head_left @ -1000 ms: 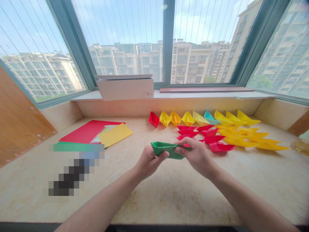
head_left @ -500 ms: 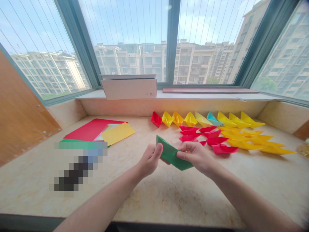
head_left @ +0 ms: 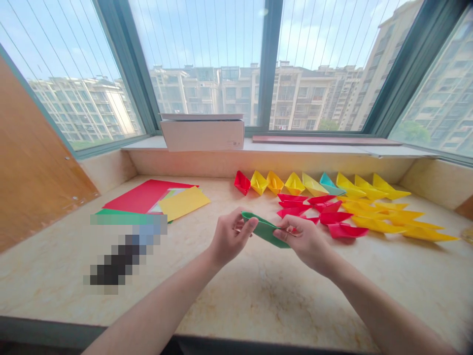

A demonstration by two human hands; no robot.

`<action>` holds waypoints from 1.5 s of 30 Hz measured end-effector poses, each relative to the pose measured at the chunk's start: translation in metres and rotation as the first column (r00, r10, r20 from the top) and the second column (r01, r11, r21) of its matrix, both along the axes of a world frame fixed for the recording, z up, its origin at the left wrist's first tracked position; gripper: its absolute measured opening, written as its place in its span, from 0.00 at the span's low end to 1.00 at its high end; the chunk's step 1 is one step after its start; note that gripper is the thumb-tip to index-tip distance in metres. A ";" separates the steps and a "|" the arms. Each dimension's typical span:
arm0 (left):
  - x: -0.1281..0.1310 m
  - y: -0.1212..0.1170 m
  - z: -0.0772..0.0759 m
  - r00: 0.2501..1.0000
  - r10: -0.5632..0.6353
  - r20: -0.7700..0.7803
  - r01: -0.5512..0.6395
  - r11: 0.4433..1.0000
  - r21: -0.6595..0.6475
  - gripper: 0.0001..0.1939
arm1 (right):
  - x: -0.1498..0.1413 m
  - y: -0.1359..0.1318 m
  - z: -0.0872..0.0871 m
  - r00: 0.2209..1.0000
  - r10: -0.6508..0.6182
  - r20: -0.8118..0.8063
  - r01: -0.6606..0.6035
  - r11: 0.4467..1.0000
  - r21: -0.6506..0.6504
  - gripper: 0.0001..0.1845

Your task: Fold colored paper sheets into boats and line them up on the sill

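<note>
A folded piece of green paper (head_left: 266, 232) is held above the counter between my two hands, its upper edge parted into a narrow opening. My left hand (head_left: 233, 235) grips its left end, thumb in front and fingers behind. At the right end, my right hand (head_left: 303, 240) pinches the paper between thumb and fingers. Just behind my right hand lie several red paper boats (head_left: 334, 218). The underside of the green paper and some fingertips are hidden.
Yellow paper boats (head_left: 393, 217) stand at the right. Along the back runs a row with a red boat (head_left: 242, 183) and a blue boat (head_left: 330, 184). Red sheets (head_left: 142, 198) and a yellow sheet (head_left: 186, 203) lie left, near a blurred patch. A white box (head_left: 203, 135) sits on the sill.
The green paper has tilted so that its top edge faces me more and shows an opening. Both hands have turned with it, still gripping its ends. The view has shifted slightly.
</note>
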State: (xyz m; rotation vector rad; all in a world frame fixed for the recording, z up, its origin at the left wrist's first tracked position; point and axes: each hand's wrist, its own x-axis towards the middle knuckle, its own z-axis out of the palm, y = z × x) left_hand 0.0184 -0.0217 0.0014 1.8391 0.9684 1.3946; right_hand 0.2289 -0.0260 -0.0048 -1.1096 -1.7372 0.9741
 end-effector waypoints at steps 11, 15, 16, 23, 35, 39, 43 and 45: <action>-0.007 0.000 0.003 0.991 -0.128 -0.044 0.130 0.990 0.052 0.26 | 0.012 0.004 0.011 0.979 -0.028 0.200 -0.017 0.975 0.223 0.11; -0.006 -0.001 0.006 0.994 -0.107 0.015 0.108 0.993 -0.040 0.28 | 0.016 0.005 0.010 0.970 -0.020 0.243 -0.040 0.971 0.236 0.12; -0.005 -0.001 0.006 0.995 -0.096 0.037 0.099 0.992 -0.073 0.28 | 0.016 0.005 0.010 0.970 -0.003 0.243 -0.049 0.976 0.212 0.12; -0.003 0.007 0.000 0.996 -0.005 0.088 0.015 0.993 -0.121 0.28 | 0.011 0.002 0.008 0.989 0.088 0.117 -0.090 0.996 0.014 0.14; 0.008 -0.001 -0.002 0.982 -0.188 -0.025 0.166 0.918 -0.360 0.31 | -0.009 -0.005 -0.001 0.957 -0.207 0.203 0.148 0.951 0.271 0.18; 0.019 -0.009 -0.012 0.936 -0.347 -0.058 0.286 0.845 -0.452 0.29 | -0.012 -0.008 -0.004 0.950 -0.220 0.219 0.133 0.926 0.353 0.16; 0.021 -0.012 -0.013 0.932 -0.359 -0.043 0.318 0.870 -0.376 0.28 | -0.017 -0.007 -0.007 0.965 -0.198 0.169 0.126 0.923 0.362 0.16; 0.019 -0.012 -0.012 0.936 -0.348 -0.061 0.306 0.885 -0.351 0.28 | -0.019 -0.005 -0.009 0.967 -0.202 0.157 0.135 0.925 0.356 0.19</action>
